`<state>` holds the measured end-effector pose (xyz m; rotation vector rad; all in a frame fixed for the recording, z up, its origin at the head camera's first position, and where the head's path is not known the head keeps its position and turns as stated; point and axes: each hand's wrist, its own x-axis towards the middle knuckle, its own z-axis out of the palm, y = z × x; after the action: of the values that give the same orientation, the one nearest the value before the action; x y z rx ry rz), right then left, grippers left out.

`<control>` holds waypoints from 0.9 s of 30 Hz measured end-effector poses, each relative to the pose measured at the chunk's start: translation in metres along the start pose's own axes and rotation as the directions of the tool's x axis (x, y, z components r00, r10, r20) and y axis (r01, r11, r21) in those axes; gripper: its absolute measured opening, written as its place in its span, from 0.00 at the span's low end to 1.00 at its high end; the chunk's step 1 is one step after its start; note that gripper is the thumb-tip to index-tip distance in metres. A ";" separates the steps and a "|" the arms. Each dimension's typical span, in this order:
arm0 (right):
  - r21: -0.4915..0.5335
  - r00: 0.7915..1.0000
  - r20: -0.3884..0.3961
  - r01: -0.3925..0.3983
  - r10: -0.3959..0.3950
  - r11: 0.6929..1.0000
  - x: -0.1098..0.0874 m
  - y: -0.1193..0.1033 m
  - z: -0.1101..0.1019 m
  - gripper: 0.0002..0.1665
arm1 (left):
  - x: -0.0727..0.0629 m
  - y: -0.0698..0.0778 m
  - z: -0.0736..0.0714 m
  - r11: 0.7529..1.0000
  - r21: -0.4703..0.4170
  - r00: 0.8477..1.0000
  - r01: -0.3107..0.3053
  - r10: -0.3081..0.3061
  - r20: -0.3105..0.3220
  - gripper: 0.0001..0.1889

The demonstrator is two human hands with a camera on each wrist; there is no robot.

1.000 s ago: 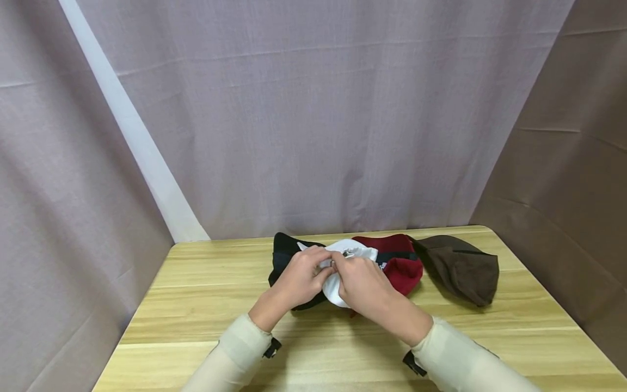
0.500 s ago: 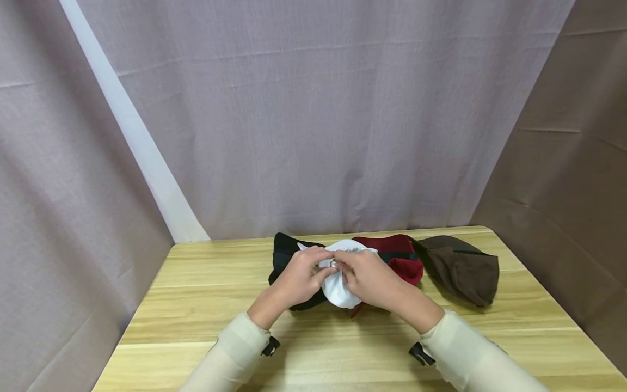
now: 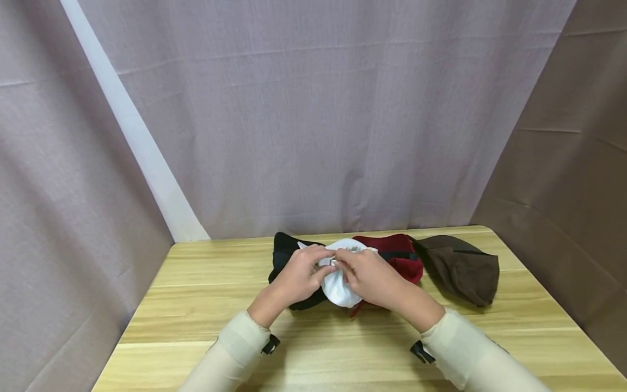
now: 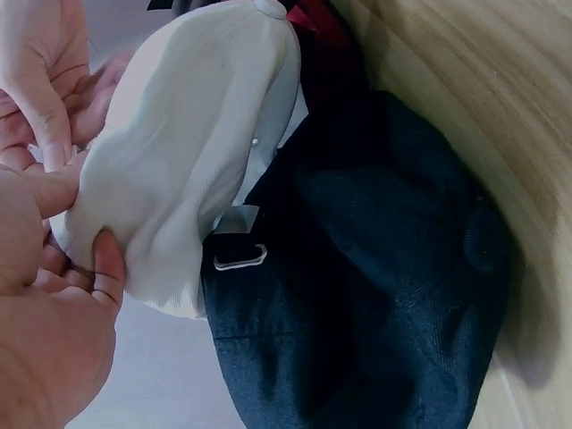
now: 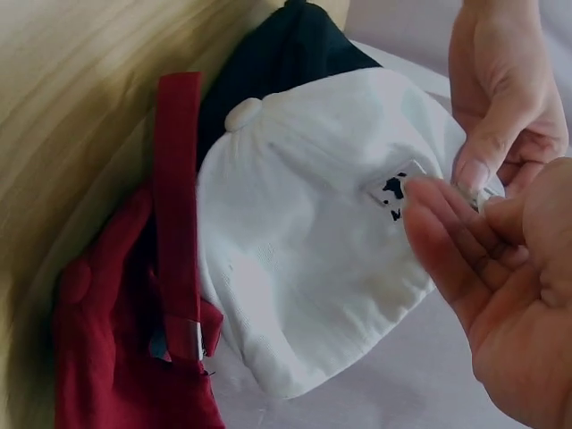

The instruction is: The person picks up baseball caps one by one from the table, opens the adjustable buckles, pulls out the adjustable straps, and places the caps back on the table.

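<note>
A white baseball cap [image 3: 340,291] with a small dark-printed patch is between both hands. My left hand [image 3: 301,272] grips its edge, fingers and thumb pressing the cloth in the left wrist view. Opposite it, my right hand [image 3: 372,277] pinches at the same edge, thumb and fingertips meeting the left thumb at a small shiny buckle [image 3: 333,262]. The fingers partly hide the strap there. To the left lies a black cap [image 4: 384,268] with a metal strap buckle [image 4: 239,257]. A red cap [image 5: 107,313], its strap [image 5: 177,214] standing up, is on the right.
A brown cap [image 3: 465,269] lies at the right end of the row, against the red one. The caps are near the back edge of a light wooden table [image 3: 196,305]. Grey-mauve curtains [image 3: 313,120] enclose the table at the back and sides.
My right hand has shifted slightly right and its fingers have changed position at the buckle, uncovering more of the white cap's front. The left hand has stayed nearly in place.
</note>
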<state>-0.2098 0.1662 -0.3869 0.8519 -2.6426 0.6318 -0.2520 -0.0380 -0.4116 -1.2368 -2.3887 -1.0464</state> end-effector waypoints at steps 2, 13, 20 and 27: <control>-0.059 0.999 -0.030 -0.012 0.010 0.998 -0.001 -0.003 0.002 0.07 | -0.001 0.001 0.000 1.000 0.008 1.000 0.017 -0.017 0.002 0.15; -0.188 0.982 -0.097 -0.180 0.164 0.966 0.002 -0.025 0.010 0.10 | 0.002 0.008 0.005 0.991 0.131 1.000 0.002 -0.001 -0.006 0.13; -0.238 0.987 -0.122 -0.130 0.104 0.963 0.003 -0.022 0.013 0.08 | 0.004 0.007 0.003 0.981 0.188 0.999 -0.041 0.040 0.012 0.05; -0.254 0.990 -0.142 -0.032 -0.005 0.967 0.002 -0.018 0.013 0.05 | 0.004 0.005 -0.001 0.974 0.208 0.996 -0.088 0.084 0.029 0.03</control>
<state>-0.2019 0.1455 -0.3914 0.6876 -2.5304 0.3299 -0.2502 -0.0339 -0.4065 -1.2665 -2.3645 -0.7384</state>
